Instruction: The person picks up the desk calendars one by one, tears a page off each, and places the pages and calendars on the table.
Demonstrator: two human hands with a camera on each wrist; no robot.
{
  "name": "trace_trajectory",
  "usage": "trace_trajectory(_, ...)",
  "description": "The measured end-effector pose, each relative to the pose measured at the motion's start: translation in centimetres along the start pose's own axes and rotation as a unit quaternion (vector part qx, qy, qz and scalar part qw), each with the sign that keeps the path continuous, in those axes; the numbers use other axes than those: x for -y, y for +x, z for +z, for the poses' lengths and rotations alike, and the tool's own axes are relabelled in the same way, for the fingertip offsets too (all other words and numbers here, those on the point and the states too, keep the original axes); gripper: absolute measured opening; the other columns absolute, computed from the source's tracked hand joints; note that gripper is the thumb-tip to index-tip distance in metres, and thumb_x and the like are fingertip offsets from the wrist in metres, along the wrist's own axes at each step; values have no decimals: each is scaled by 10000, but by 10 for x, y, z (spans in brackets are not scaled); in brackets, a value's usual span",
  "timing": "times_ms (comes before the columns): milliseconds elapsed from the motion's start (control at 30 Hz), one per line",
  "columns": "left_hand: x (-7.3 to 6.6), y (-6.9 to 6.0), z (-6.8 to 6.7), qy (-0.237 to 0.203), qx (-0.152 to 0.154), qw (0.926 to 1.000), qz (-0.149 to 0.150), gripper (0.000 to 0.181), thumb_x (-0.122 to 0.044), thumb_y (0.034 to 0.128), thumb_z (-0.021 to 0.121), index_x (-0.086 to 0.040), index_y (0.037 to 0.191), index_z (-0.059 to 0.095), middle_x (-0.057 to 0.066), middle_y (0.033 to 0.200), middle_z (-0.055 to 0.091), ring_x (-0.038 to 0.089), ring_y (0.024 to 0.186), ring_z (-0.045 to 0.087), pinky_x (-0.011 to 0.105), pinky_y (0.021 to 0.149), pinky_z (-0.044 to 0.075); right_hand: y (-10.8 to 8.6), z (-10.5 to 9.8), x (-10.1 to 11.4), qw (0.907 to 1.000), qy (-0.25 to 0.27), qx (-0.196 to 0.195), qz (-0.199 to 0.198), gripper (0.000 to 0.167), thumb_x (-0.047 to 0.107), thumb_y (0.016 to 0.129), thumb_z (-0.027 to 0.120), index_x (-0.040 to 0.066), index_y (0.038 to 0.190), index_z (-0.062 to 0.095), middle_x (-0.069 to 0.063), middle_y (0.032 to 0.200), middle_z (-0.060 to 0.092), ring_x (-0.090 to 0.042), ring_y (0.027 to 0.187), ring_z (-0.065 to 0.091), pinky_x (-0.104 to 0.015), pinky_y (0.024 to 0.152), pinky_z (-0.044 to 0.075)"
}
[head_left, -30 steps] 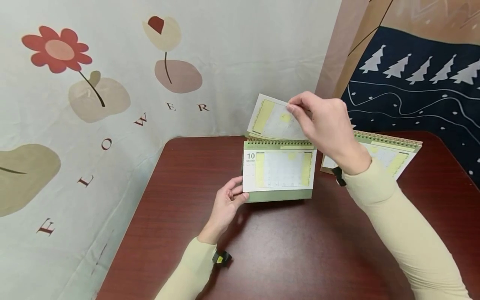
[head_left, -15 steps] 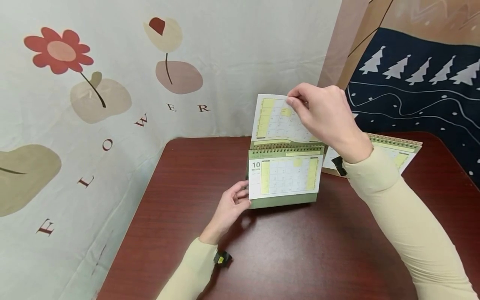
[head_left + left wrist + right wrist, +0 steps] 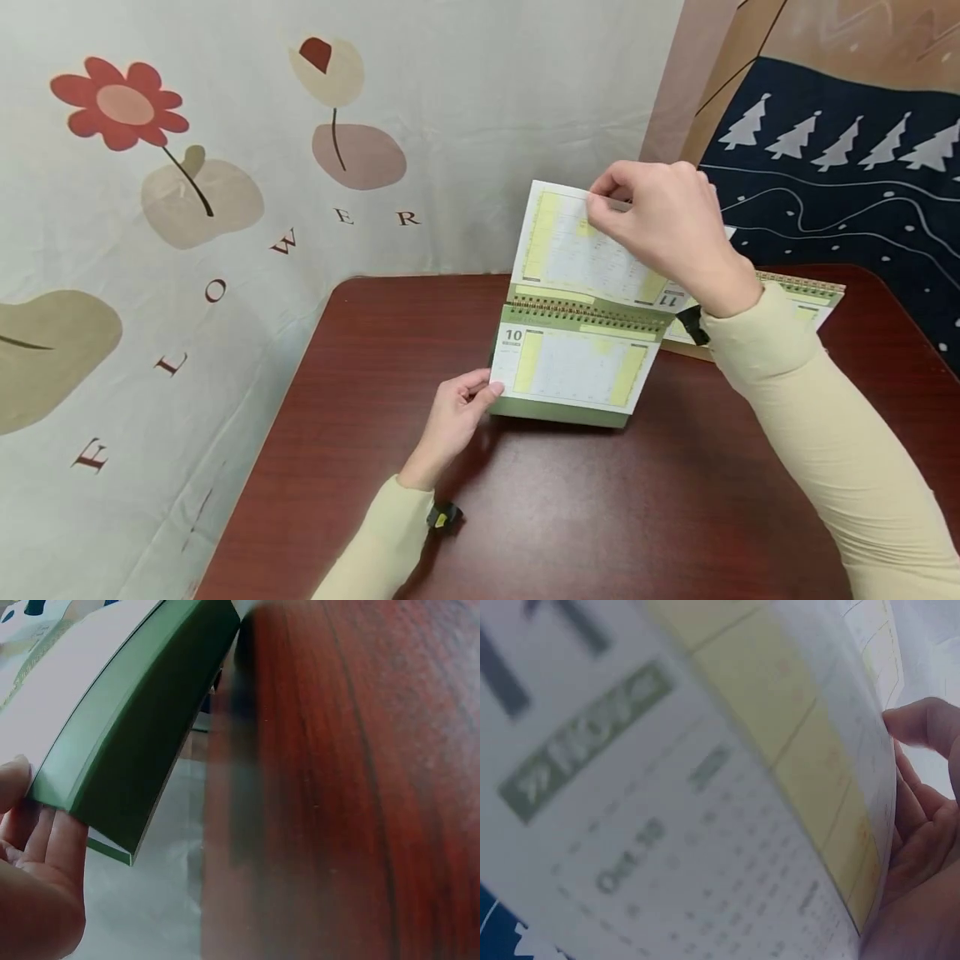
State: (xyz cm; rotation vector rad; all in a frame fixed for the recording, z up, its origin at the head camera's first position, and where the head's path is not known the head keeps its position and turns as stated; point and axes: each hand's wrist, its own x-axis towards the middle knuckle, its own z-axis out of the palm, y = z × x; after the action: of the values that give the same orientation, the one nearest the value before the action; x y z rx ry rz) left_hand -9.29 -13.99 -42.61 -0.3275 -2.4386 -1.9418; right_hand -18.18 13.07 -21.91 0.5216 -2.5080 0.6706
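Observation:
A green spiral-bound desk calendar (image 3: 570,367) shows its page marked 10 in the head view. My left hand (image 3: 450,425) grips its lower left corner, thumb on the front and fingers behind. The calendar's dark green underside (image 3: 142,750) shows in the left wrist view, tilted off the table. Above the coil, a page marked 11 (image 3: 562,250) is raised and appears upside down. My right hand (image 3: 667,225) pinches this page's far edge between thumb and fingers. In the right wrist view the page curves close to the camera, and the thumb (image 3: 922,724) presses on it.
A second spiral desk calendar (image 3: 795,300) stands behind at the right, partly hidden by my right forearm. The dark red wooden table (image 3: 570,508) meets a flower-print cloth (image 3: 450,100) at the back and left. A navy cloth with white trees (image 3: 825,192) hangs at the right.
The raised page has moved right with my right hand, and its 11 has come into view. The calendar has shifted right and toward me and turned, my left hand still on its corner.

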Motion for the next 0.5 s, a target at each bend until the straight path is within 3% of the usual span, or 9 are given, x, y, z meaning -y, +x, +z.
trace_trajectory(133,-4,-1,-1,208,-21,9994,258,195,-87,1002,680,21,1138,768,135,1029,772,96,775,569,211,675,443,-1,-6,-6,9990,166,246,320,235,227,964,602,95,1011,791,-94,909,780,-247,661,648,-330,525,392)
trace_trajectory(267,-6,0,0,212,55,9990,377,202,-100,1004,681,18,1143,770,130,1063,771,95,812,592,210,708,467,-3,-10,-8,9980,278,481,311,235,287,994,639,117,1062,788,-97,922,778,-254,739,653,-350,582,402)
trace_trajectory(500,-4,-2,-1,112,-71,9998,175,210,-77,993,689,30,1156,767,150,1093,764,90,840,584,206,722,457,-6,-14,-14,9937,846,603,413,181,267,1003,707,124,1068,797,-71,934,758,-195,824,610,-289,685,406)
